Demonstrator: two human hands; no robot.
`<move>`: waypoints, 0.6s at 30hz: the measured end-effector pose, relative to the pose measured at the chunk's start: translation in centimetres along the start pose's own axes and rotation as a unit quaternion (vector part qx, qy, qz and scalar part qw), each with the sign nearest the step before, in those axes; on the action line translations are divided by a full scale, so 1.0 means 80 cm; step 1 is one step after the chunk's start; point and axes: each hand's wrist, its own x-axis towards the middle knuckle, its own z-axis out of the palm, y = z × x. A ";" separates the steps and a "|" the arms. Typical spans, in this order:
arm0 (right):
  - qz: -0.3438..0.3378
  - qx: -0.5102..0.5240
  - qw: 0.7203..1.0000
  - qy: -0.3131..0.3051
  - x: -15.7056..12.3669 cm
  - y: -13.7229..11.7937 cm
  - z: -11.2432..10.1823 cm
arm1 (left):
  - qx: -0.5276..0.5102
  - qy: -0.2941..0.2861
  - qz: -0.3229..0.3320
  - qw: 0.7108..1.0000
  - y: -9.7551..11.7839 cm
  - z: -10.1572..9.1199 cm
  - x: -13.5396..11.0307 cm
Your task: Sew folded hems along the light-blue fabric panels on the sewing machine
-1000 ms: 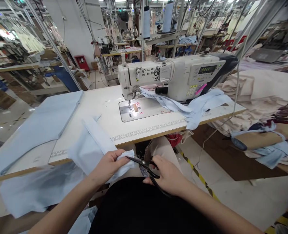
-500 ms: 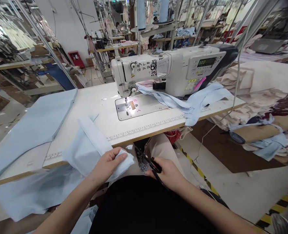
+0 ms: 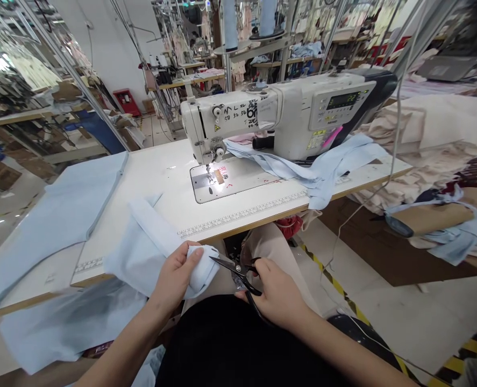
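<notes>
Near the table's front edge, my left hand (image 3: 177, 273) pinches the end of a light blue fabric piece (image 3: 151, 239) between thumb and fingers. The rest of that piece runs up onto the table and hangs over its edge. My right hand (image 3: 278, 293) is closed round the handles of black scissors (image 3: 241, 270). Their blades are slightly apart and point left, with the tips at the edge of the held cloth. Whether the tips touch the cloth I cannot tell.
Behind my hands stands a white sewing machine (image 3: 238, 118) on a white table (image 3: 161, 166) with a printed ruler along its front. Blue strips (image 3: 322, 172) lie beside the machine, and a large blue panel (image 3: 69, 199) covers the left side. Beige fabric (image 3: 432, 134) is piled at right.
The scissors have swung up and left, from pointing at the table edge to meeting the cloth's edge. My left hand keeps its pinch and has barely moved.
</notes>
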 end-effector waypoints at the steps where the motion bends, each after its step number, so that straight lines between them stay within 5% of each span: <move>1: 0.000 -0.001 1.000 0.002 0.001 -0.001 0.000 | -0.001 -0.003 -0.001 1.000 0.001 0.002 -0.001; 12: -0.010 0.058 0.998 -0.013 -0.002 0.002 0.007 | 0.015 -0.006 -0.005 1.000 0.002 0.007 -0.003; 15: -0.003 0.063 0.998 0.010 0.013 0.007 -0.011 | 0.027 -0.005 -0.005 1.000 0.005 0.007 -0.005; 18: 0.015 -0.020 0.995 0.096 0.056 0.017 -0.046 | 0.051 -0.006 -0.001 0.999 0.011 0.009 -0.009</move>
